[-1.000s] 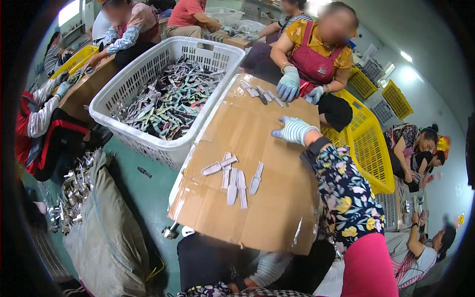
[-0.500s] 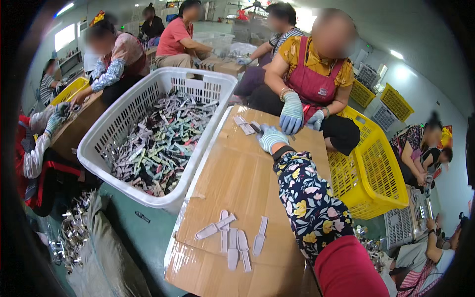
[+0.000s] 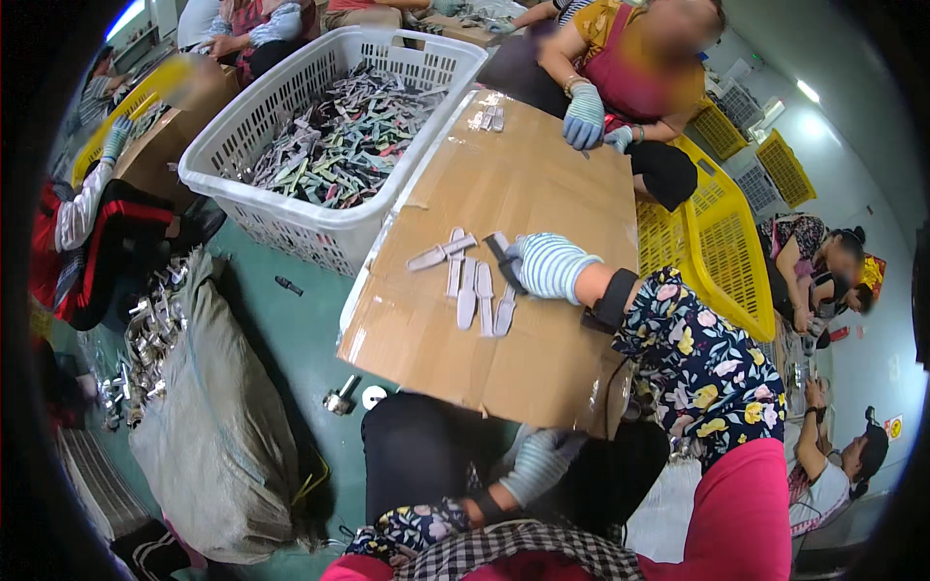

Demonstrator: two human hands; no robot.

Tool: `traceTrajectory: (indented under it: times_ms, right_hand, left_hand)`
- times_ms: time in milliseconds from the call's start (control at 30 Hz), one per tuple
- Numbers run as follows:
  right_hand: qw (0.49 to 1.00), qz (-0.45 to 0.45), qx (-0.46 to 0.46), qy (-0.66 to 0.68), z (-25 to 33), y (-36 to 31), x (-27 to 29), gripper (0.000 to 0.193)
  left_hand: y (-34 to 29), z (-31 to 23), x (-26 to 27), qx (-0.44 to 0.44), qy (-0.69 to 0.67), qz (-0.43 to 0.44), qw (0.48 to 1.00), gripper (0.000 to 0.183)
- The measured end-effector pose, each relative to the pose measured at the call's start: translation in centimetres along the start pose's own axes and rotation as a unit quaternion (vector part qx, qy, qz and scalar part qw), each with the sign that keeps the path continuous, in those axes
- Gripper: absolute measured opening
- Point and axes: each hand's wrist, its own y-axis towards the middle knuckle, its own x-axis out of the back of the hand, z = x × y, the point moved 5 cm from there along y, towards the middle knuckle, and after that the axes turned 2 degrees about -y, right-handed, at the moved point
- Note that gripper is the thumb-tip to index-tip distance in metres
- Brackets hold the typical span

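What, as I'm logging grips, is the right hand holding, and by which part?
The right hand holds a dark strip-shaped piece, apparently near its middle.

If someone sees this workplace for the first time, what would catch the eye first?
Probably the big white basket at upper left, heaped with multicoloured strips. Next, the striped-gloved right hand, mid-picture, holding a dark strip on or just over the cardboard. The bright yellow basket right of the cardboard stands out too.
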Motion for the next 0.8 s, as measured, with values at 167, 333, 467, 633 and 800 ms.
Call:
traceTrajectory:
  times_ms: [167,333,467,633,800]
  right_hand:
    - [0.989,-0.102,0.032,0.107,4.2,-8.4,3.9,0.033]
    - [0.988,-0.123,-0.030,0.087,1.3,-13.0,7.5,0.036]
    - [0.988,-0.061,-0.097,0.100,1.4,-11.5,1.8,0.037]
    - [0.954,-0.276,-0.095,0.071,2.0,-7.3,-1.6,0.045]
    - [0.983,-0.185,-0.007,0.005,2.0,-5.5,-2.2,0.049]
  left_hand:
    - [-0.3,0.8,0.0,-0.069,-0.040,-0.038,0.996,0.015]
    - [-0.1,1.1,0.0,-0.033,-0.047,-0.003,0.998,0.020]
    - [-0.4,0.4,0.0,0.020,-0.095,0.000,0.995,0.027]
    - [-1.0,1.2,-1.0,0.065,-0.213,-0.011,0.975,0.031]
    - [-0.7,2.4,-1.3,0.088,-0.210,0.007,0.974,0.030]
